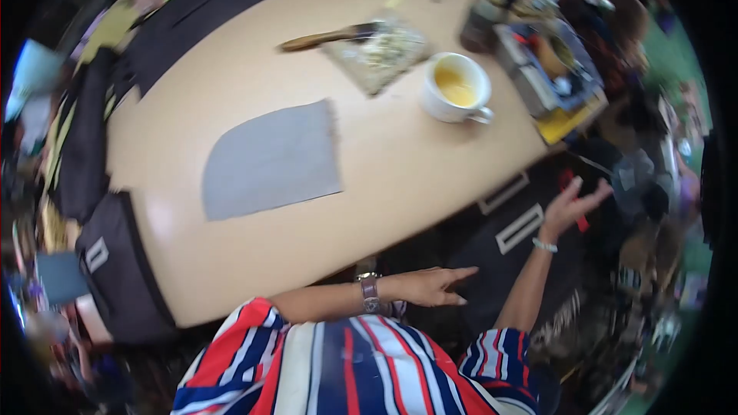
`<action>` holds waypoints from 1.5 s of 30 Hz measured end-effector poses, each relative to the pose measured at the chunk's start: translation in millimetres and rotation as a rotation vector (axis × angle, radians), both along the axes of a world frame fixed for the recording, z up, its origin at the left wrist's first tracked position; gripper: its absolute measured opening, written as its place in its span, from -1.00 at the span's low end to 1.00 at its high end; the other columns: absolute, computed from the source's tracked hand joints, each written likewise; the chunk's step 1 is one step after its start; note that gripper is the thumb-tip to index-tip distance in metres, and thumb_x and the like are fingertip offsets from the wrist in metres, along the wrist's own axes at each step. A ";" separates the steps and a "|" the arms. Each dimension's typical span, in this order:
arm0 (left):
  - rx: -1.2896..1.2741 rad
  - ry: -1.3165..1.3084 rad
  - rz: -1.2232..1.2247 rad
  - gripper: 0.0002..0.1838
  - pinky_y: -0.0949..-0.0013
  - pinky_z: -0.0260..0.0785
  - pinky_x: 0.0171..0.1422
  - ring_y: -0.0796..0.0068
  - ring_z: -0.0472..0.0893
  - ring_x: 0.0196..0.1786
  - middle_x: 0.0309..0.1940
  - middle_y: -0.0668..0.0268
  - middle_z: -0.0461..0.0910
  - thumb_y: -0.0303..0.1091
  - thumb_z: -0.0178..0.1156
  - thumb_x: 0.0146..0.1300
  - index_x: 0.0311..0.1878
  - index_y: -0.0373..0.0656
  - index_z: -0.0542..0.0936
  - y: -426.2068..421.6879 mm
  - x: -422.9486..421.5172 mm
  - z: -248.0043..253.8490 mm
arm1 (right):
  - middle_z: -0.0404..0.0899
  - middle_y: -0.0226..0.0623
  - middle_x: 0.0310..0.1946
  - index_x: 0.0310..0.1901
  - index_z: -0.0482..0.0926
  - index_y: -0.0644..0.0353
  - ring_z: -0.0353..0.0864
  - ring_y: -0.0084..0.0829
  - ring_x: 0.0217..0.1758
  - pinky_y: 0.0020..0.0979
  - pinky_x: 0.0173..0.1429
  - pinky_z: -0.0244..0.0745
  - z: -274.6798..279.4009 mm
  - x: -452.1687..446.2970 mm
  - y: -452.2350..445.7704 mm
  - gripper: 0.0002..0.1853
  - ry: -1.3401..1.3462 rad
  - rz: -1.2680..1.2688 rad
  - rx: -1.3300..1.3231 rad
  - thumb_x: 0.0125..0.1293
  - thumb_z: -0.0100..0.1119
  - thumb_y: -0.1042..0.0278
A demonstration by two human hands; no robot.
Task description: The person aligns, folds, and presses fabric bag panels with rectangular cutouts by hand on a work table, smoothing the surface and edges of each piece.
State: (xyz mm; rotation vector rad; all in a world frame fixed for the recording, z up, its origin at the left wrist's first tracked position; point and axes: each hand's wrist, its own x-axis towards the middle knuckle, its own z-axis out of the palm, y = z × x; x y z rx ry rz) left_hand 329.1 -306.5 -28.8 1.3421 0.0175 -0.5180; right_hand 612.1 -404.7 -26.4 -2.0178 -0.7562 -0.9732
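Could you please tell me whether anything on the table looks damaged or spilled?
The grey cloth looks frayed along its right edge, odd because its other edges look smooth. The cup stands upright, with no spill visible around it.

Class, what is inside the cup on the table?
The cup on the table holds yellow contents. They cover the bottom, so anything beneath them cannot be seen.
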 end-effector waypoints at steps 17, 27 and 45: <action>2.008 0.361 1.693 -0.65 0.20 0.35 0.12 0.11 0.49 0.04 -0.05 0.10 0.54 -0.35 0.25 0.10 -0.04 -0.26 0.54 128.1 -323.2 89.7 | 0.25 -0.05 0.27 0.30 0.14 0.36 0.16 -0.06 0.37 -0.12 0.43 -0.01 78.2 -329.7 200.1 -0.37 0.316 1.163 -0.112 0.17 0.07 0.57; 1.633 0.538 1.896 -0.67 0.24 0.39 0.04 0.16 0.55 -0.04 -0.12 0.14 0.59 -0.31 0.31 0.04 -0.15 -0.29 0.60 118.2 -403.8 68.6 | 0.35 -0.08 0.19 0.29 0.23 0.28 0.24 -0.02 0.32 0.01 0.37 0.04 82.6 -443.6 236.9 -0.34 0.070 1.559 -0.311 0.10 0.18 0.53; 1.112 0.225 2.293 -0.82 0.51 0.38 -0.19 0.56 0.58 -0.32 -0.34 0.22 0.65 -0.47 0.25 0.15 -0.23 -0.40 0.62 118.0 -428.3 61.3 | 0.42 -0.09 0.11 0.30 0.19 0.26 0.36 -0.09 0.22 -0.11 0.31 0.17 79.1 -521.4 266.1 -0.32 0.055 1.841 -0.456 0.11 0.18 0.50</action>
